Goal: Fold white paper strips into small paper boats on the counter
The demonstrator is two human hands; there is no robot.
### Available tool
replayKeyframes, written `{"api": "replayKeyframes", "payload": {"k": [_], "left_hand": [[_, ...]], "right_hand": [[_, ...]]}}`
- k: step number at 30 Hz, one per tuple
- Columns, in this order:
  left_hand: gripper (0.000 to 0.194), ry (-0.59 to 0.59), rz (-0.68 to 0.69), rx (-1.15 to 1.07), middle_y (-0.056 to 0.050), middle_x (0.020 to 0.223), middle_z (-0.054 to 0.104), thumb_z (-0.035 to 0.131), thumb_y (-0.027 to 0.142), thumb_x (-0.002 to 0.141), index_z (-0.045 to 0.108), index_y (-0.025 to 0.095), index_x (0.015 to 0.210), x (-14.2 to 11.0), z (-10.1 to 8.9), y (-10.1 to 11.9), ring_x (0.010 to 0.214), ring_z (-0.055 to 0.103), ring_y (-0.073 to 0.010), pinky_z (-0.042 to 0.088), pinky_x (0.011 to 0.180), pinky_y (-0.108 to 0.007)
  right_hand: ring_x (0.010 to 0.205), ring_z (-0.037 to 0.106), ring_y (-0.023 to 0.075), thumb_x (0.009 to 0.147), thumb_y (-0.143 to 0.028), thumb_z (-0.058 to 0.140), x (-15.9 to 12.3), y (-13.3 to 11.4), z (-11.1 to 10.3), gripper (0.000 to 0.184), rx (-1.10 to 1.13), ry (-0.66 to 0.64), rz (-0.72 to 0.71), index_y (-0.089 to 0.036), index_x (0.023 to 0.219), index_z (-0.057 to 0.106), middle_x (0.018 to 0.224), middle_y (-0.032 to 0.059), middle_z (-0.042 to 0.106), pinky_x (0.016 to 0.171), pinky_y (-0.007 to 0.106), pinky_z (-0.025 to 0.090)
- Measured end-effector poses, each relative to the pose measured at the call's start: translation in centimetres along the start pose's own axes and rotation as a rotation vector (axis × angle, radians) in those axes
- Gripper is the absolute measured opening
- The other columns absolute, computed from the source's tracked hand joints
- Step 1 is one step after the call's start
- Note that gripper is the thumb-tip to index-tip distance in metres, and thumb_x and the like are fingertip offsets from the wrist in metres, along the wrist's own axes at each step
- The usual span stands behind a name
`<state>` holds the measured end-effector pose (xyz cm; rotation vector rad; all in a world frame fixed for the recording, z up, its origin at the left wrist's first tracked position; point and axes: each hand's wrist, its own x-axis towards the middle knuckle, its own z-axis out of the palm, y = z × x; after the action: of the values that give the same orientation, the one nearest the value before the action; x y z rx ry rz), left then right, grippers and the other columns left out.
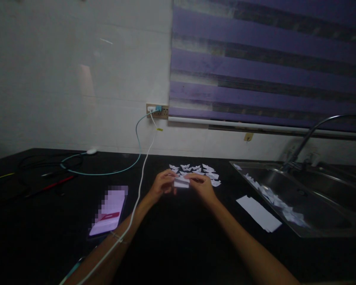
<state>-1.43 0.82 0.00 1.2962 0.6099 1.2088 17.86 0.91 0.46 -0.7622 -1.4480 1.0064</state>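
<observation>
A small folded piece of white paper (pixel 182 182) is held up between my two hands over the black counter. My left hand (pixel 163 184) pinches its left edge, fingers bent. At its right edge, my right hand (pixel 201 184) grips it between thumb and fingers. Just behind the hands, several small folded paper boats (pixel 209 169) stand in loose rows, some partly hidden by the hands. A stack of white paper strips (pixel 258 213) lies on the counter to the right of my right forearm.
More folded white papers (pixel 280 200) line the left rim of the metal sink (pixel 323 198), under a curved faucet (pixel 307 138). A phone (pixel 109 211) lies left of my left forearm. A white cable (pixel 141 182) crosses over that forearm from the wall socket (pixel 163 112). A red pen-like object (pixel 57 183) lies farther left.
</observation>
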Motion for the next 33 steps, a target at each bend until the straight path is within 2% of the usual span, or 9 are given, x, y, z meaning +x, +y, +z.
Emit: {"api": "replayKeyframes", "payload": {"k": [4, 8, 10, 13, 16, 20, 24, 28, 33], "left_hand": [[0.054, -0.075, -0.167, 0.081, -0.003, 0.058, 0.064, 0.052, 0.067, 0.082, 0.056, 0.014, 0.091, 0.0, 0.3, -0.4, 0.040, 0.059, -0.0131, 0.025, 0.034, -0.017], [0.056, -0.219, -0.139, 0.303, -0.001, 0.048, 0.058, 0.046, 0.065, 0.089, 0.058, 0.011, 0.090, -0.1, 0.3, -1.3, 0.036, 0.052, -0.0101, 0.026, 0.035, -0.018], [0.055, -0.231, -0.101, 0.316, 0.002, 0.047, 0.055, 0.043, 0.064, 0.091, 0.057, 0.011, 0.092, -0.1, 0.1, -1.7, 0.036, 0.050, -0.0096, 0.029, 0.037, -0.018], [0.051, -0.245, -0.066, 0.296, 0.006, 0.047, 0.049, 0.042, 0.062, 0.093, 0.055, 0.013, 0.091, -0.2, -0.3, -2.0, 0.038, 0.050, -0.0095, 0.034, 0.040, -0.019], [0.050, -0.275, -0.073, 0.289, 0.007, 0.050, 0.047, 0.040, 0.061, 0.094, 0.054, 0.014, 0.091, -0.2, -0.6, -2.2, 0.040, 0.050, -0.0089, 0.036, 0.042, -0.019], [0.049, -0.318, -0.115, 0.319, 0.005, 0.057, 0.051, 0.038, 0.061, 0.095, 0.054, 0.014, 0.092, -0.3, -0.5, -2.0, 0.044, 0.052, -0.0085, 0.034, 0.043, -0.019], [0.047, -0.295, -0.101, 0.405, 0.003, 0.063, 0.054, 0.037, 0.060, 0.095, 0.052, 0.015, 0.090, -0.5, -0.3, -1.6, 0.048, 0.054, -0.0090, 0.037, 0.045, -0.019], [0.048, -0.238, -0.068, 0.535, 0.004, 0.058, 0.051, 0.042, 0.061, 0.092, 0.052, 0.016, 0.083, -0.5, -0.2, -1.2, 0.047, 0.050, -0.0090, 0.040, 0.047, -0.020], [0.050, -0.262, -0.069, 0.594, 0.006, 0.053, 0.048, 0.035, 0.063, 0.094, 0.052, 0.016, 0.088, -0.9, 0.3, -0.9, 0.044, 0.048, -0.0094, 0.037, 0.045, -0.020]], "right_hand": [[0.088, 0.068, 0.0230, 0.068, -0.023, 0.072, 0.0, -0.4, -0.1, 0.006, -0.044, -0.018, -0.059, -0.023, 0.070, 0.078, 0.086, 0.0060, 0.075, 0.086, 0.039, 0.052], [0.089, 0.068, 0.0225, 0.072, -0.022, 0.068, 0.0, -0.5, -0.1, 0.009, -0.091, -0.069, -0.110, -0.023, 0.069, 0.077, 0.087, 0.0067, 0.074, 0.088, 0.039, 0.051], [0.091, 0.067, 0.0219, 0.074, -0.025, 0.069, -0.1, -0.5, -0.1, 0.011, -0.067, -0.077, -0.050, -0.022, 0.080, 0.078, 0.091, 0.0068, 0.074, 0.088, 0.038, 0.051], [0.089, 0.066, 0.0211, 0.076, -0.036, 0.072, -0.2, -0.5, 0.0, 0.028, 0.045, -0.056, 0.164, -0.023, 0.100, 0.074, 0.099, 0.0063, 0.072, 0.076, 0.035, 0.055], [0.077, 0.064, 0.0186, 0.074, -0.048, 0.073, -0.2, -0.4, 0.2, 0.035, 0.062, -0.088, 0.303, -0.020, 0.096, 0.073, 0.092, 0.0059, 0.070, 0.061, 0.030, 0.053], [0.060, 0.058, 0.0132, 0.068, -0.046, 0.079, -0.4, -0.2, 0.2, 0.033, -0.020, -0.142, 0.301, -0.016, 0.080, 0.072, 0.072, 0.0027, 0.068, 0.058, 0.027, 0.048], [0.060, 0.058, 0.0129, 0.063, -0.038, 0.083, -0.5, -0.6, 0.0, 0.031, -0.027, -0.109, 0.289, -0.015, 0.079, 0.072, 0.068, 0.0016, 0.067, 0.059, 0.026, 0.044], [0.060, 0.057, 0.0121, 0.060, -0.036, 0.085, -0.6, -1.2, -0.1, 0.031, -0.027, -0.076, 0.280, -0.015, 0.078, 0.071, 0.068, 0.0012, 0.066, 0.060, 0.026, 0.043], [0.057, 0.053, 0.0108, 0.062, -0.045, 0.082, -0.7, -0.8, -0.2, 0.034, 0.018, -0.121, 0.433, -0.017, 0.077, 0.070, 0.064, -0.0018, 0.060, 0.056, 0.025, 0.045]]}}
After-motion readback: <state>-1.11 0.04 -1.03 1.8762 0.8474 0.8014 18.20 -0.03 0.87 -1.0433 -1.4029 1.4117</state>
